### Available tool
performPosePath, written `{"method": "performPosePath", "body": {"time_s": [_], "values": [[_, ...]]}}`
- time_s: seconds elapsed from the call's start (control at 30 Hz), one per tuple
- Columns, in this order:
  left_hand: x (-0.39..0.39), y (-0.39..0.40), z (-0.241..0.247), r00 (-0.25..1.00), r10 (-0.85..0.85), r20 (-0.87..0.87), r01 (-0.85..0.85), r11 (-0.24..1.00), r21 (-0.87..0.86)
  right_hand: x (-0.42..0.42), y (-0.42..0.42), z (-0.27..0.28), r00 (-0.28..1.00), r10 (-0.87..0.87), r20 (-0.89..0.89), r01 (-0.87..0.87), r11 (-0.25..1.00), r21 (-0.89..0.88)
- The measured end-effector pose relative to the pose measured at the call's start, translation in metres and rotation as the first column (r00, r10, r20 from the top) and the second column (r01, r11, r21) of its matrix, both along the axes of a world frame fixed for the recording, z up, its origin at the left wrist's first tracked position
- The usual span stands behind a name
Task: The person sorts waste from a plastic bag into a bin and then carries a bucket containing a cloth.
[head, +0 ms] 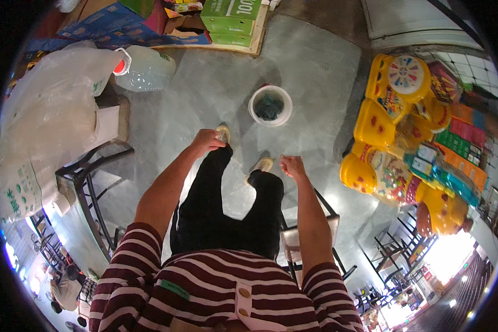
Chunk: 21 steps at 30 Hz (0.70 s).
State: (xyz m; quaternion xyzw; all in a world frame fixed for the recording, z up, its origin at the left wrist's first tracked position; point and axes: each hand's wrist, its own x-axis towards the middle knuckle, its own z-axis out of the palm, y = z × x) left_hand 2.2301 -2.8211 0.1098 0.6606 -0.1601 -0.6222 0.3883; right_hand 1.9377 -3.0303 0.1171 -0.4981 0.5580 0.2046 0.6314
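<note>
My left hand (209, 142) hangs with its fingers curled, beside my left trouser leg and partly in front of my left shoe (223, 133). I see nothing in it. To the right of my other leg, my right hand (293, 166) is loosely fisted over the floor, with no object showing in it. Both hands are apart from the white bucket (288, 107), which stands on the grey floor (315, 112) ahead of me. Crumpled dark material (269, 107), possibly a bag or cloth, lies inside the bucket.
At left, plastic-wrapped goods (54, 120) and a large water bottle (147, 68) stand near a black-framed chair (95, 174). Green cartons (230, 20) are ahead. Yellow packaged goods (373, 124) line the right side. A chair (290, 245) stands close behind my right arm.
</note>
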Motion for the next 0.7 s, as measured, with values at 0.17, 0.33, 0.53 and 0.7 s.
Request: {"method": "performPosePath", "body": {"time_s": [0.17, 0.33, 0.53, 0.7], "values": [[-0.002, -0.085, -0.109, 0.995, -0.088, -0.044, 0.091, 0.991, 0.094, 0.068, -0.029, -0.092, 0.997, -0.065, 0.042, 0.067, 0.997, -0.043], [-0.038, -0.158, -0.187, 0.850, 0.373, -0.372, -0.248, 0.907, 0.342, 0.080, -0.052, -0.280, 0.944, 0.317, 0.095, -0.273, 0.909, -0.316], [-0.077, -0.210, -0.327, 0.690, 0.655, -0.308, -0.452, 0.722, 0.524, 0.116, -0.083, -0.374, 0.695, 0.627, -0.352, -0.719, 0.588, -0.370], [-0.086, -0.222, -0.431, 0.829, 0.543, -0.137, -0.381, 0.725, 0.574, 0.127, -0.089, -0.432, 0.621, 0.640, -0.452, -0.784, 0.508, -0.358]]}}
